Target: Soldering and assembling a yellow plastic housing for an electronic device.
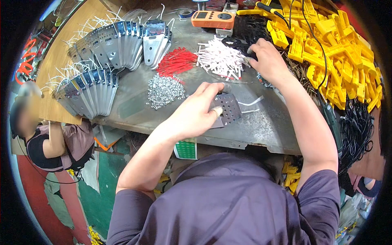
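Left hand (200, 109) gripping a perforated plate (229, 109) near the front edge of a metal desk (136, 100).
The plate lies between the thumb and curled fingers of the left hand, white wires (250, 107) trailing from its right side; the right hand (268, 61) is half open, thumb and fingers parted, just beside the heap of white tubes (222, 57), and whether it has hold of anything I cannot tell; farther out come a red pile of thin pieces (177, 61), small shiny parts (164, 92) nearer the front edge, two fanned rows of wired metal plates (92, 92) at left, an orange meter (212, 19) at the back, and yellow plastic parts (335, 53) heaped at right above bundled black cables (355, 130).
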Demonstrator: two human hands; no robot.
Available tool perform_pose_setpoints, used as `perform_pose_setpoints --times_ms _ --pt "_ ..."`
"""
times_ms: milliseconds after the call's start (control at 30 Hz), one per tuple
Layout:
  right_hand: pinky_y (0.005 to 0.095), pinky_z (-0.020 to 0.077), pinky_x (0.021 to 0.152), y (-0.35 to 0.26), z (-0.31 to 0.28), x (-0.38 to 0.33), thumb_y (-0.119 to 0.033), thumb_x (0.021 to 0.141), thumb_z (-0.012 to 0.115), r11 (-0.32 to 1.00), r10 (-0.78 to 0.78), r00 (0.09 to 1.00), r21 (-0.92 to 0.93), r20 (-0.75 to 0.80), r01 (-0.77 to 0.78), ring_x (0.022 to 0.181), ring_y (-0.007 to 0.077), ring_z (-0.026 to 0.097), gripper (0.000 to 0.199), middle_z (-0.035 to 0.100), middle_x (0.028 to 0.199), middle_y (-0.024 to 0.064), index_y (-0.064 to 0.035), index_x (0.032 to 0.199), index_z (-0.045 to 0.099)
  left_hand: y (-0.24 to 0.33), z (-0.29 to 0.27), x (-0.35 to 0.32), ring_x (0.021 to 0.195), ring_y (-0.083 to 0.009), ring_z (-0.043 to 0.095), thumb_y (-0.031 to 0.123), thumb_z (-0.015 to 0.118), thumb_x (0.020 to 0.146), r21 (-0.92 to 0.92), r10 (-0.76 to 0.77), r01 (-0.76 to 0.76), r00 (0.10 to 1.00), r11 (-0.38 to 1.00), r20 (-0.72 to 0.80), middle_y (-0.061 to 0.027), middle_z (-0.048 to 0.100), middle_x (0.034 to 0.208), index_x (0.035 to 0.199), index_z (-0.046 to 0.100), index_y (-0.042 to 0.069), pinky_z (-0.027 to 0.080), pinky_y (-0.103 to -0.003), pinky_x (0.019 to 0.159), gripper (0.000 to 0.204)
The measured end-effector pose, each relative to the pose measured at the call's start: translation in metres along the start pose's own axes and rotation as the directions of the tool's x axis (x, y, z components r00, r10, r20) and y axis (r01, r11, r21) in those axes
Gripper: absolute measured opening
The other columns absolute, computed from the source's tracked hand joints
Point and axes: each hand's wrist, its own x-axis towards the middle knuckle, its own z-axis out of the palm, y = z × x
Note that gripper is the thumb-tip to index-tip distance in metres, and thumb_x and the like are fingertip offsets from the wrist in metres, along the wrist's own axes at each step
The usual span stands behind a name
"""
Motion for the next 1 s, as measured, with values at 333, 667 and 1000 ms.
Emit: perform_pose_setpoints --times_ms 333,667,1000 --pt "0.0326 0.0449 0.092 -0.005 -0.061 -0.039 -0.009 0.075 0.069 0.665 -0.006 0.989 0.74 0.145 -0.104 0.101 0.0218 0.059 0.023 0.061 0.111 0.0123 0.0013 0.094 0.062 0.008 0.029 -0.008 0.11 -0.0393 0.048 0.022 0.081 0.063 0.31 0.194 -0.128 0.963 0.942 -0.19 -0.0215 0.047 0.12 0.125 0.04 -0.001 0.041 -0.044 0.095 0.077" --pt "0.0363 0.0373 0.103 -0.019 -0.08 -0.109 0.0 0.062 0.073 0.587 -0.124 0.946 0.791 0.299 -0.173 0.115 0.0213 0.053 0.081 0.058 0.124 0.0082 -0.0057 0.136 0.039 0.004 0.019 -0.011 0.106 -0.0296 0.057 0.019 0.082 0.063 0.086 0.038 -0.022 0.981 0.996 -0.191 -0.0203 0.054 0.117 0.132 0.031 -0.005 0.045 -0.037 0.093 0.089" --pt "0.0386 0.0424 0.097 -0.058 -0.035 -0.135 0.006 0.063 0.069 0.748 -0.048 0.998 0.664 0.033 0.014 0.113 0.0325 0.053 0.07 0.056 0.119 0.0133 -0.0048 0.127 0.044 0.017 0.03 0.007 0.106 -0.0397 0.049 0.016 0.079 0.06 0.08 0.251 -0.254 0.967 0.964 0.042 -0.0224 0.05 0.114 0.128 0.036 -0.001 0.041 -0.044 0.093 0.083"
